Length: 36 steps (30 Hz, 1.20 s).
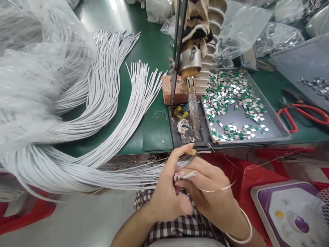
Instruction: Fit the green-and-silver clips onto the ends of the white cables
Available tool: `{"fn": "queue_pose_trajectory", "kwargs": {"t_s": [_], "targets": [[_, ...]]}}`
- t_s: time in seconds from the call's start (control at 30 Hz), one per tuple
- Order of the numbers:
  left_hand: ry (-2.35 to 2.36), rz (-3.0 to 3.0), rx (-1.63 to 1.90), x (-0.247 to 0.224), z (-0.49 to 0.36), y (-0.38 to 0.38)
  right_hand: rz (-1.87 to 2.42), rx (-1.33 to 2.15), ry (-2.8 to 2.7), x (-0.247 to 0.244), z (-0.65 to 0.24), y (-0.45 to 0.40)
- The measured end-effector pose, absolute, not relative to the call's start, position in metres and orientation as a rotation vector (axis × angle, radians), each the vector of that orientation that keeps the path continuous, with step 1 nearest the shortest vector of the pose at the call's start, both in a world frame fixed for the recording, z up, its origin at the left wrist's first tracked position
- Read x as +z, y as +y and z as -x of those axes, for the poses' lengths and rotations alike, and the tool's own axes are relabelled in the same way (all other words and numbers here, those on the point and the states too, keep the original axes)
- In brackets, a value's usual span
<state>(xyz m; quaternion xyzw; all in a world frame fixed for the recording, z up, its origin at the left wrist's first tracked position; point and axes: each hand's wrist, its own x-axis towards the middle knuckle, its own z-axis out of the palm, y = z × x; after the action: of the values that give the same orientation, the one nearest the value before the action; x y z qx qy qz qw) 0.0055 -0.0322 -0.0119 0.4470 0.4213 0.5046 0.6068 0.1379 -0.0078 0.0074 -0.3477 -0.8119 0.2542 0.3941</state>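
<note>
My left hand [167,195] is closed around the near end of a bundle of white cables [133,176], its thumb held apart. A yellow finger cover [191,151] sits at its fingertips. Against it, my right hand [213,192] is curled with its fingers pinched near a short white cable end [187,175]; part of this grip is hidden. A thin curved wire [221,189] crosses the right hand. Just beyond the fingers, a small green circuit board [210,148] shows at the end of a white cable, near the table edge. A soldering iron [193,106] points down above them.
A metal tray [277,137] holds many small green-and-silver boards. Red-handled pliers [290,115] lie right of it. A brick [168,90] stands behind the iron. More white cables [102,85] and plastic wrap [28,89] cover the left. A white-purple appliance [290,206] sits lower right.
</note>
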Motion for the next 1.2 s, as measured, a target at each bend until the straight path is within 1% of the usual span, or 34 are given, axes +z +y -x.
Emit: {"fn": "queue_pose_trajectory", "kwargs": {"t_s": [0.1, 0.2, 0.27, 0.33, 0.53, 0.63, 0.77, 0.93, 1.0, 1.03, 1.1, 1.13, 1.2], "targets": [[1.038, -1.234, 1.125, -0.012, 0.0, -0.026, 0.897, 0.776, -1.84, 0.011, -0.148, -0.008], [1.033, -1.379, 1.044, -0.007, 0.002, -0.022, 0.957, 0.715, -1.636, 0.017, -0.157, -0.007], [1.053, -1.39, 1.042, -0.003, 0.001, -0.02, 0.958, 0.7, -1.704, 0.019, -0.16, -0.005], [1.085, -1.366, 1.086, 0.001, -0.001, -0.019, 0.964, 0.71, -1.757, 0.018, -0.159, -0.004], [1.084, -1.425, 1.327, 0.005, -0.005, -0.008, 1.019, 0.68, -1.614, 0.016, -0.155, -0.004], [1.106, -1.444, 1.33, 0.005, -0.004, -0.005, 1.034, 0.744, -1.62, 0.017, -0.157, -0.002], [1.131, -1.473, 1.318, 0.003, -0.002, -0.004, 1.023, 0.955, -1.577, 0.019, -0.16, 0.0], [1.162, -1.509, 1.302, -0.001, -0.001, -0.001, 1.184, 1.074, -1.632, 0.024, -0.162, 0.006], [1.144, -1.465, 1.297, -0.004, 0.001, 0.0, 1.238, 0.937, -1.71, 0.022, -0.168, 0.018], [1.14, -1.429, 1.297, -0.006, 0.001, 0.0, 1.3, 0.788, -1.738, 0.018, -0.172, 0.027], [1.131, -1.348, 1.289, -0.009, 0.002, 0.0, 1.538, 0.327, -1.739, 0.009, -0.183, 0.05], [1.12, -1.317, 1.273, -0.011, 0.002, 0.0, 1.694, 0.166, -1.754, 0.003, -0.19, 0.062], [1.102, -1.289, 1.233, -0.013, 0.001, -0.001, 1.912, 0.079, -1.816, -0.006, -0.201, 0.084]]}}
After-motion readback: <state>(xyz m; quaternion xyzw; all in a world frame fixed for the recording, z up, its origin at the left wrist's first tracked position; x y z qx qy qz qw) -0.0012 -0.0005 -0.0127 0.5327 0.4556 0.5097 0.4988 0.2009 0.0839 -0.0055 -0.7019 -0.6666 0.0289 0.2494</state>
